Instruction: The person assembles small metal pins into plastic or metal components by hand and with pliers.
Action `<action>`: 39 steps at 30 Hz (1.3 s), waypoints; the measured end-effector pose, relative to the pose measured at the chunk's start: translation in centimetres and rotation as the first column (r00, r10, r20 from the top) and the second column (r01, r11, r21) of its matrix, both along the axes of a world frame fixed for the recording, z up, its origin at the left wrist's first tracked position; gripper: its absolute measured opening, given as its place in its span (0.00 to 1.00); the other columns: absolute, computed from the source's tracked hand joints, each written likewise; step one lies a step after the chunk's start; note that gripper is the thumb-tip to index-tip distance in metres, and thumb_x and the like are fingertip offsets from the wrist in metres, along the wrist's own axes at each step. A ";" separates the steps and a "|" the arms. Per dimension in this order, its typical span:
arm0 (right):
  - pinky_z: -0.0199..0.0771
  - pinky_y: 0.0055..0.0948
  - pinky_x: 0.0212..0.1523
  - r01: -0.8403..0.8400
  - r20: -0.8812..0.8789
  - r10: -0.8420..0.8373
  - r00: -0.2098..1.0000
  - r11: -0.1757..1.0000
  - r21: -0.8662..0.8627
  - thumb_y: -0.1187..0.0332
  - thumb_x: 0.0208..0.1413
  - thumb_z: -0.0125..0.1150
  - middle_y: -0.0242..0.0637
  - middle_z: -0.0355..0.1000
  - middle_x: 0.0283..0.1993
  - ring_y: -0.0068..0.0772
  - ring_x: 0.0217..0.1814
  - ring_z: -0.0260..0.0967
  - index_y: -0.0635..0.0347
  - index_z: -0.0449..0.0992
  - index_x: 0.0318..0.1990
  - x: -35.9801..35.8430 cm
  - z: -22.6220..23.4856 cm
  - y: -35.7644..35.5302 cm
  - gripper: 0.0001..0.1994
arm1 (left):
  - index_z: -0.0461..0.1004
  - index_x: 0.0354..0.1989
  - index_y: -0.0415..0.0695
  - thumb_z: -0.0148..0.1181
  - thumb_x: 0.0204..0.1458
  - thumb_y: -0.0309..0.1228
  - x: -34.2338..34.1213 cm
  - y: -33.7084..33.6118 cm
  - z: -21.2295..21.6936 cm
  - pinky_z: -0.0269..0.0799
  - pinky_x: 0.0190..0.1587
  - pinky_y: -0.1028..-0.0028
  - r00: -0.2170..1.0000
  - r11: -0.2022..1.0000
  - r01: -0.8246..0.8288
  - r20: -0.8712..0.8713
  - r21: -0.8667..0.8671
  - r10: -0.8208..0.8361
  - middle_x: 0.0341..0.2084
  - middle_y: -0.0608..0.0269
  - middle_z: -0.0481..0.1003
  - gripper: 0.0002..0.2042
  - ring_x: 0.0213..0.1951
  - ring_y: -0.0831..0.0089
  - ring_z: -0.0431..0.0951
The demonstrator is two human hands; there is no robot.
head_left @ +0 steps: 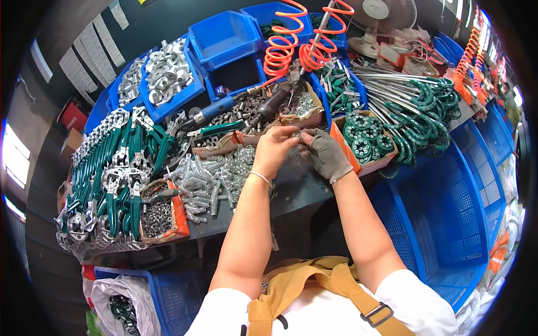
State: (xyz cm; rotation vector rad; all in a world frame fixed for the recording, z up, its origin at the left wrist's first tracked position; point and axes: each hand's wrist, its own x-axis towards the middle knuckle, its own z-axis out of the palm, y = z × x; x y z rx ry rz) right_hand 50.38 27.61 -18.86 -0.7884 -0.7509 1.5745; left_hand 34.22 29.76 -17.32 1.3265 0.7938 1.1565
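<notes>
My bare left hand [273, 151] and my right hand [330, 157], in a grey fingerless glove, meet over the bench edge. The fingertips of both are pinched together, almost touching. Whatever small piece sits between them is too small to make out. Just left of my left hand lies a heap of metal springs [216, 182]. Beyond the fingers is a cardboard box [307, 120] of small metal parts, with a dark handheld power tool [274, 105] beside it. Right of my gloved hand stands an orange-sided box of green round parts [364, 137].
Rows of green-handled locking pliers [115, 168] cover the left, near a box of nuts [157, 218]. Green-coated hooked rods [414, 106] lie at right. Blue bins [224, 39] line the back; orange coiled hoses [278, 56] hang down. Large blue crates [437, 207] stand right.
</notes>
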 end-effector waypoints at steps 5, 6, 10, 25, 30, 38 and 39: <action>0.75 0.26 0.38 0.052 0.011 -0.052 0.999 0.998 0.042 0.71 0.57 0.60 0.33 0.73 0.38 0.27 0.38 0.72 0.60 0.72 0.41 -0.1 0.7 -0.8 0.07 | 0.75 0.46 0.35 0.63 0.52 0.24 0.2 -0.2 0.0 0.72 0.38 0.78 0.995 0.999 -0.035 -0.096 -0.033 0.032 0.35 0.63 0.78 0.14 0.34 0.78 0.76; 0.75 0.28 0.39 0.059 0.073 -0.063 0.995 0.997 0.056 0.73 0.55 0.60 0.35 0.73 0.38 0.31 0.38 0.73 0.60 0.72 0.40 -0.1 0.8 -1.0 0.07 | 0.75 0.46 0.35 0.63 0.52 0.24 0.4 0.0 -0.4 0.72 0.38 0.78 0.995 0.999 -0.034 -0.097 -0.031 0.031 0.35 0.63 0.78 0.14 0.34 0.78 0.76; 0.74 0.33 0.40 -0.068 0.536 -0.798 0.277 0.540 0.839 0.79 0.45 0.60 0.40 0.69 0.38 0.43 0.41 0.71 0.60 0.73 0.34 -0.4 -0.1 -0.9 0.08 | 0.74 0.38 0.37 0.57 0.59 0.34 1.9 0.5 -2.0 0.66 0.27 0.79 0.987 0.978 -0.161 -0.051 -0.136 0.155 0.23 0.70 0.71 0.11 0.24 0.81 0.69; 0.76 0.34 0.42 -0.100 0.652 -0.727 0.217 0.647 0.755 0.79 0.42 0.62 0.40 0.70 0.40 0.43 0.44 0.71 0.59 0.72 0.36 -0.7 -0.1 -1.9 0.12 | 0.73 0.38 0.35 0.51 0.59 0.51 1.7 0.5 -0.8 0.68 0.27 0.74 0.990 0.901 -0.138 -0.084 -0.412 0.113 0.29 0.60 0.75 0.25 0.23 0.74 0.70; 0.69 0.21 0.40 0.141 0.543 -0.297 0.786 0.940 0.311 0.78 0.46 0.65 0.30 0.70 0.38 0.19 0.39 0.66 0.61 0.71 0.42 0.1 0.5 -1.6 0.14 | 0.70 0.51 0.37 0.60 0.56 0.30 1.3 0.2 -1.7 0.74 0.42 0.74 0.958 0.983 0.086 0.283 -0.159 -0.038 0.44 0.62 0.71 0.17 0.41 0.74 0.74; 0.71 0.22 0.38 0.085 0.349 -0.183 0.919 0.957 0.278 0.78 0.47 0.64 0.33 0.71 0.36 0.24 0.37 0.70 0.61 0.73 0.38 1.2 0.2 -1.6 0.10 | 0.71 0.52 0.38 0.61 0.54 0.27 1.5 0.5 -1.9 0.71 0.42 0.76 0.994 0.990 0.109 0.034 -0.086 -0.106 0.37 0.64 0.76 0.17 0.38 0.76 0.74; 0.71 0.22 0.38 0.086 0.348 -0.184 0.919 0.957 0.277 0.78 0.47 0.64 0.33 0.71 0.36 0.24 0.37 0.70 0.61 0.73 0.38 1.2 0.1 -1.7 0.10 | 0.71 0.52 0.38 0.61 0.54 0.27 1.7 0.5 -1.9 0.71 0.42 0.76 0.994 0.990 0.110 0.034 -0.086 -0.107 0.37 0.64 0.76 0.17 0.38 0.76 0.74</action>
